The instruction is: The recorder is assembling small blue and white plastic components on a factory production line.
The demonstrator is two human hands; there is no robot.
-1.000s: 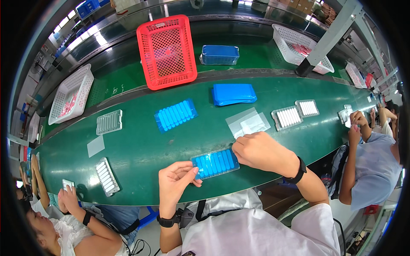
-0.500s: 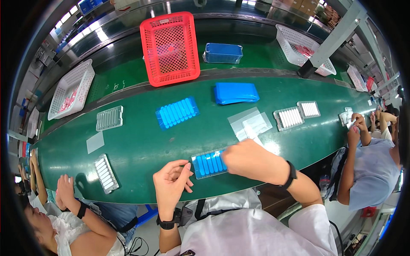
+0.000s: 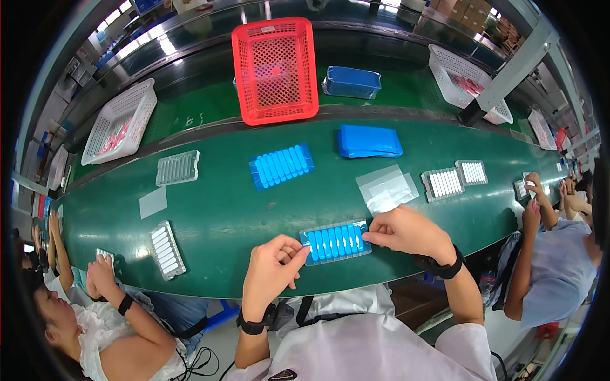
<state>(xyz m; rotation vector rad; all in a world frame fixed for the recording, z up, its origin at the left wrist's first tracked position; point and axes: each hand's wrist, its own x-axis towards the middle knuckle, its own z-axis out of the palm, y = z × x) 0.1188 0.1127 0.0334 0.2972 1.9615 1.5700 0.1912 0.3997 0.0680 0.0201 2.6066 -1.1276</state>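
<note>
In front of me lies a clear plastic tray [image 3: 352, 256] with several long slots. A blue plastic sheet [image 3: 335, 242] with rounded light-blue strips lies over it. My left hand [image 3: 272, 270] pinches the left end of the blue sheet between thumb and forefinger. At the other end, my right hand [image 3: 412, 232] pinches the sheet's right edge, its fingertips at the tray's rim. Whether the fingers also grip the tray is hidden. Beyond the tray lies a second blue sheet [image 3: 281, 166] with the same strips.
A stack of blue sheets [image 3: 370, 141] and some clear film pieces [image 3: 387, 187] lie farther off. Trays with white sticks [image 3: 443, 184] are at right and left [image 3: 166, 251]. A red basket [image 3: 276, 114] stands at the back. Co-workers sit on both sides.
My right hand has drawn back to the right end of the tray, uncovering the strips. My left hand has closed on the left end. The whole view has shifted slightly.
</note>
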